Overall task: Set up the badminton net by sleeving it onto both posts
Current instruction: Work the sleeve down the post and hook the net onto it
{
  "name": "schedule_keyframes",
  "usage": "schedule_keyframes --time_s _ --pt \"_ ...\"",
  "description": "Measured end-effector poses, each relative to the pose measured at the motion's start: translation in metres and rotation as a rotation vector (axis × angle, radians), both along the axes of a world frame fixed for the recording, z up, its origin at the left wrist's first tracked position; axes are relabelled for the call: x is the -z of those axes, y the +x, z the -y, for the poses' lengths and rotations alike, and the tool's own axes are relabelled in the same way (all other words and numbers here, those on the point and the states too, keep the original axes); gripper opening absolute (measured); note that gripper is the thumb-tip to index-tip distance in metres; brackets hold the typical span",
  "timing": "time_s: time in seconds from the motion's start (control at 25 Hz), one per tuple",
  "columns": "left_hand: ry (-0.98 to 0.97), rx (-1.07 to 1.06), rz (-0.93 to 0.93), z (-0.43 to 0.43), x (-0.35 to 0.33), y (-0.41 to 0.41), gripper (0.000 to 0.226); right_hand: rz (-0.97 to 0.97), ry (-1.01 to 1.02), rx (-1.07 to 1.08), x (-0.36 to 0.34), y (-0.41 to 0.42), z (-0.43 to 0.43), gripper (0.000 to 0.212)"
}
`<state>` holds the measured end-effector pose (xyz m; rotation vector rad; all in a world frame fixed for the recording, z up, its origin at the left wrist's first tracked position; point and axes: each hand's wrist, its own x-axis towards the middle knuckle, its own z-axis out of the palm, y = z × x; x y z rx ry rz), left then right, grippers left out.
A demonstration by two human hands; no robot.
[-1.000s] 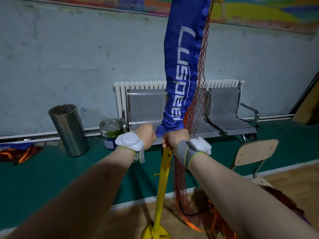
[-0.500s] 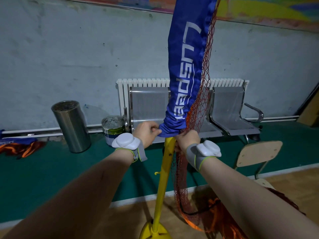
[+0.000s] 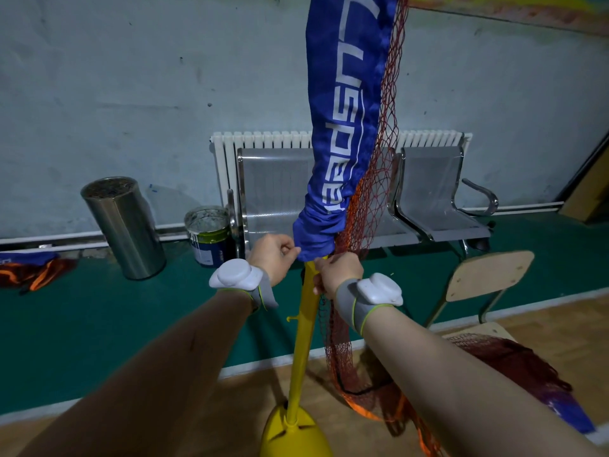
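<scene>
A yellow post (image 3: 303,328) rises from its yellow base (image 3: 293,433) in front of me. The net's blue sleeve (image 3: 342,127) with white lettering covers the post's upper part, bunched at its lower hem. My left hand (image 3: 273,255) pinches that hem on the left side. My right hand (image 3: 336,272) grips the hem and the orange-red mesh (image 3: 372,206) on the right, against the post. The rest of the mesh hangs down and lies heaped on the floor (image 3: 494,364) at the right.
A metal bench (image 3: 438,192) and white radiator (image 3: 263,140) stand against the wall behind the post. A steel bin (image 3: 123,225) and a paint can (image 3: 209,235) are at left. A wooden chair (image 3: 484,275) stands at right. Another net bundle (image 3: 29,268) lies far left.
Both hands have slid down the post a little, dragging the sleeve's hem lower. The view has tilted downward, showing more of the yellow base.
</scene>
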<state>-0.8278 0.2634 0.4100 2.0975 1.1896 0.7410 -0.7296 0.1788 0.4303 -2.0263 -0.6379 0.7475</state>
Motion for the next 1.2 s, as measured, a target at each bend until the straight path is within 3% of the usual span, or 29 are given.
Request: schedule_keyframes --time_s 0.2,0.32,0.52,0.64,0.8,1.0,1.2 --pt "-0.034 0.012 -0.122 0.002 0.006 -0.001 0.034 0.047 0.012 0.017 0.005 -0.001 -0.002 0.035" --pt "-0.044 0.074 -0.199 0.003 -0.004 -0.004 0.028 0.231 -0.057 0.006 -0.003 -0.008 0.001 0.033" --pt "0.025 0.025 0.062 0.006 -0.018 -0.007 0.012 0.310 -0.012 -0.007 -0.025 -0.004 -0.003 0.025" --pt "0.044 0.022 0.040 0.004 -0.018 -0.003 0.032 0.366 -0.025 -0.023 -0.022 -0.005 -0.007 0.018" --pt "0.046 0.033 -0.017 -0.001 -0.001 0.003 0.026 0.384 -0.025 -0.018 -0.005 -0.003 -0.008 0.012" --pt "-0.015 0.122 -0.232 0.013 0.035 0.001 0.023 0.268 -0.180 -0.091 0.032 0.001 -0.001 0.016" --pt "-0.008 0.065 -0.019 0.006 0.025 0.002 0.021 0.307 -0.082 -0.120 0.012 0.003 0.003 0.035"
